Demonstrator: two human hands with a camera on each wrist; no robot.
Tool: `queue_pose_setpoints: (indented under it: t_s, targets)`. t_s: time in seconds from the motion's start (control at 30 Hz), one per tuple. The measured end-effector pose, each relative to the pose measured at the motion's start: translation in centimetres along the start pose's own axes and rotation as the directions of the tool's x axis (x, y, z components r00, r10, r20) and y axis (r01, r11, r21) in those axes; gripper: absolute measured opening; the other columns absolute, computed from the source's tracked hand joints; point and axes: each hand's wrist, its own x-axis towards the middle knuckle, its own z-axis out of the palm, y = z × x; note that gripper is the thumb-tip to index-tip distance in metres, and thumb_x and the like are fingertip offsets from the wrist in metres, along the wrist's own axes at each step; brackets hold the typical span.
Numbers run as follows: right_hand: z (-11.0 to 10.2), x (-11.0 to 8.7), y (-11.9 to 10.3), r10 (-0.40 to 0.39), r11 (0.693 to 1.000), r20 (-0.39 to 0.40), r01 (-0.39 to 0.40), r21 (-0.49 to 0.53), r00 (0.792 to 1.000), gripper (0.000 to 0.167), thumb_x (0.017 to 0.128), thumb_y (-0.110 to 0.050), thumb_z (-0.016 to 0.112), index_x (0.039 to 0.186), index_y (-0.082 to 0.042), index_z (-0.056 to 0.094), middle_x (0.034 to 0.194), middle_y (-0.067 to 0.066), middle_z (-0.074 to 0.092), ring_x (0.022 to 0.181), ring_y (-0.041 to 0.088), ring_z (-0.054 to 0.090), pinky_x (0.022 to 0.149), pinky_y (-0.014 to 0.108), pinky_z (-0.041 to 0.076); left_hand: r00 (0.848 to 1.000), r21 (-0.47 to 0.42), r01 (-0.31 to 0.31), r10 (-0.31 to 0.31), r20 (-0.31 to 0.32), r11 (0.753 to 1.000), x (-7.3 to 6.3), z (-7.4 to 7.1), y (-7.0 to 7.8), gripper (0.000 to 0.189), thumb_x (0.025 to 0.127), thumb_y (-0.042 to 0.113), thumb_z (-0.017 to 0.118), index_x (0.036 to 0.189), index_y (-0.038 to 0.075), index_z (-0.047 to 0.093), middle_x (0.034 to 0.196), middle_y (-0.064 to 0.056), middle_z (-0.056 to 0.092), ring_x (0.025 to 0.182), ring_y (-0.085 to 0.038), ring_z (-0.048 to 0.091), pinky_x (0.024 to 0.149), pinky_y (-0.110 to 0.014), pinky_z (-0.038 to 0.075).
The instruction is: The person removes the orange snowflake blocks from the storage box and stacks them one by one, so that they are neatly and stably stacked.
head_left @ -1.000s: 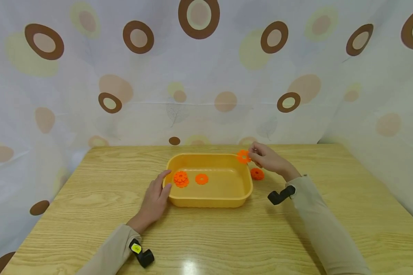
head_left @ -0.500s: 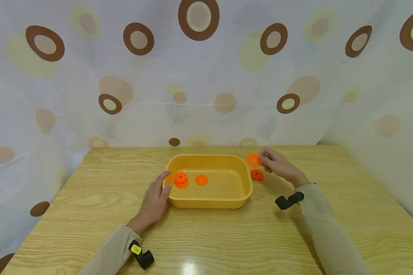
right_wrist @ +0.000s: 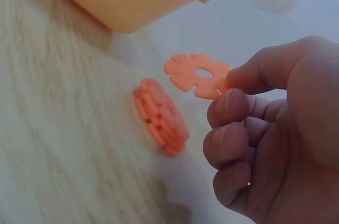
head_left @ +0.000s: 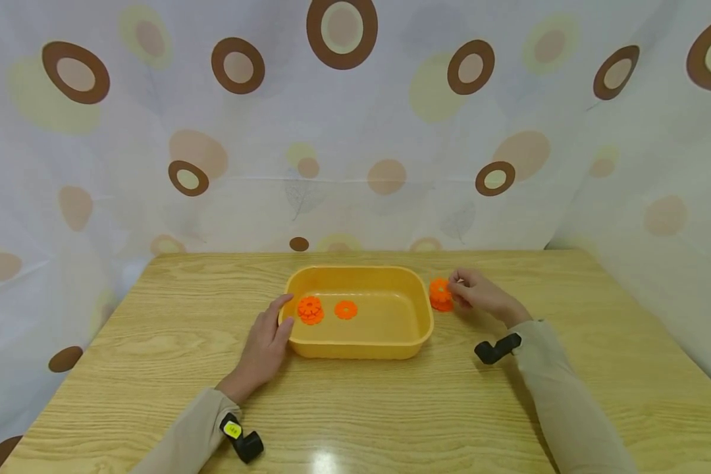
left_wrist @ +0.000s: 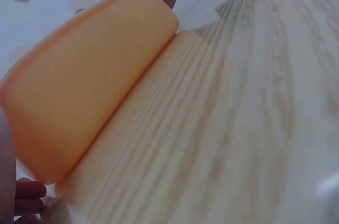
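In the head view my right hand (head_left: 480,293) pinches an orange notched building disc (head_left: 440,289) by its edge, between thumb and forefinger. The right wrist view shows this disc (right_wrist: 198,75), with a hole in its middle, held above a small stack of the same discs (right_wrist: 161,118) on the table. That stack lies just right of a yellow plastic basin (head_left: 361,351). At the basin's left end my left hand (head_left: 264,345) holds the rim, thumb and forefinger tips over it. Inside lie a few overlapping discs (head_left: 311,309) and a single disc (head_left: 346,310).
The wooden table (head_left: 355,408) reaches back to a patterned curtain (head_left: 355,131). Black wrist cameras are strapped over both sleeves, one on the left wrist (head_left: 241,438) and one on the right wrist (head_left: 498,347).
My right hand has moved from above the basin's right back corner out to the right and down, bringing its disc over the stack. My left hand stays on the basin.
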Motion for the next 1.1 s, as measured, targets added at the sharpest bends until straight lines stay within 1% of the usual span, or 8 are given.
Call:
queue_pose_setpoints:
  t_s: [0.17, 0.27, 0.37, 0.57, 0.73, 0.83, 0.97, 1.1]
  targets:
    - [0.2, 0.2, 0.7, 0.043, 0.998, 0.001, -0.042, -0.045, 0.999, 0.017, 0.101, -0.013, 0.044, 0.096, 0.004, 0.043, 0.063, 0.002, 0.042, 0.051, 0.012, 0.04, 0.055, 0.024, 0.038, 1.0, -0.004, -0.006, 0.006, -0.003, 1.0, 0.0, 0.0, 0.0, 0.041, 0.1, 0.017, 0.043, 0.139, 0.006, 0.043, 0.116, -0.021, 0.059, 0.094, -0.033, 0.051, 0.082, -0.045, 0.04]
    - [0.2, 0.3, 1.0, 0.063, 0.995, -0.012, -0.063, -0.071, 0.998, 0.018, 0.1, -0.015, 0.045, 0.096, 0.003, 0.045, 0.064, 0.002, 0.042, 0.051, 0.012, 0.04, 0.055, 0.025, 0.038, 1.0, -0.003, -0.011, 0.011, -0.005, 1.0, 0.0, 0.1, 0.0, 0.041, 0.1, 0.017, 0.043, 0.139, 0.006, 0.043, 0.103, -0.02, 0.059, 0.091, -0.032, 0.05, 0.079, -0.043, 0.039]
    - [0.2, 0.4, 1.2, 0.073, 0.993, -0.017, -0.074, -0.096, 0.997, 0.02, 0.1, -0.017, 0.046, 0.098, 0.003, 0.047, 0.063, 0.001, 0.043, 0.05, 0.012, 0.04, 0.055, 0.025, 0.038, 1.0, -0.002, -0.012, 0.012, -0.011, 1.0, 0.1, 0.0, 0.0, 0.04, 0.099, 0.016, 0.044, 0.139, 0.006, 0.043, 0.096, -0.018, 0.057, 0.089, -0.031, 0.049, 0.078, -0.041, 0.039]
    - [0.4, 0.6, 1.4, 0.113, 0.977, -0.045, -0.12, -0.176, 0.992, 0.023, 0.101, -0.021, 0.046, 0.1, 0.002, 0.05, 0.06, 0.0, 0.045, 0.05, 0.012, 0.042, 0.056, 0.026, 0.04, 1.0, -0.005, -0.007, 0.007, -0.008, 1.0, 0.1, -0.1, -0.1, 0.04, 0.099, 0.015, 0.044, 0.139, 0.006, 0.043, 0.103, -0.019, 0.059, 0.091, -0.032, 0.05, 0.08, -0.043, 0.039]
    - [0.4, 0.6, 1.1, 0.142, 0.969, -0.058, -0.151, -0.196, 0.988, 0.024, 0.1, -0.021, 0.047, 0.099, 0.002, 0.052, 0.062, 0.001, 0.047, 0.051, 0.013, 0.042, 0.056, 0.026, 0.041, 1.0, -0.004, -0.004, 0.004, -0.004, 1.0, 0.0, 0.0, -0.1, 0.04, 0.1, 0.016, 0.043, 0.139, 0.006, 0.043, 0.11, -0.021, 0.059, 0.093, -0.033, 0.05, 0.081, -0.044, 0.039]
    - [0.4, 0.5, 1.0, 0.14, 0.967, -0.065, -0.15, -0.205, 0.988, 0.024, 0.099, -0.021, 0.048, 0.099, 0.002, 0.052, 0.061, 0.001, 0.046, 0.051, 0.013, 0.043, 0.055, 0.026, 0.04, 1.0, 0.004, 0.001, -0.001, -0.002, 1.0, 0.1, 0.0, -0.1, 0.04, 0.1, 0.016, 0.043, 0.139, 0.007, 0.042, 0.109, -0.02, 0.059, 0.093, -0.033, 0.05, 0.081, -0.044, 0.04]
    - [0.4, 0.5, 1.0, 0.142, 0.964, -0.074, -0.155, -0.217, 0.987, 0.023, 0.099, -0.02, 0.048, 0.099, 0.002, 0.051, 0.06, 0.0, 0.046, 0.05, 0.012, 0.043, 0.055, 0.026, 0.04, 1.0, 0.006, 0.002, -0.002, -0.004, 1.0, 0.1, 0.0, -0.1, 0.04, 0.1, 0.017, 0.043, 0.139, 0.007, 0.042, 0.103, -0.019, 0.059, 0.092, -0.032, 0.05, 0.08, -0.043, 0.039]
    - [0.5, 0.4, 1.0, 0.15, 0.963, -0.079, -0.164, -0.213, 0.986, 0.022, 0.098, -0.019, 0.048, 0.101, 0.002, 0.051, 0.061, 0.0, 0.047, 0.05, 0.012, 0.043, 0.055, 0.026, 0.041, 1.0, 0.007, 0.001, -0.001, -0.001, 1.0, 0.1, 0.0, -0.1, 0.04, 0.1, 0.017, 0.043, 0.139, 0.007, 0.043, 0.091, -0.013, 0.055, 0.088, -0.029, 0.048, 0.078, -0.04, 0.038]
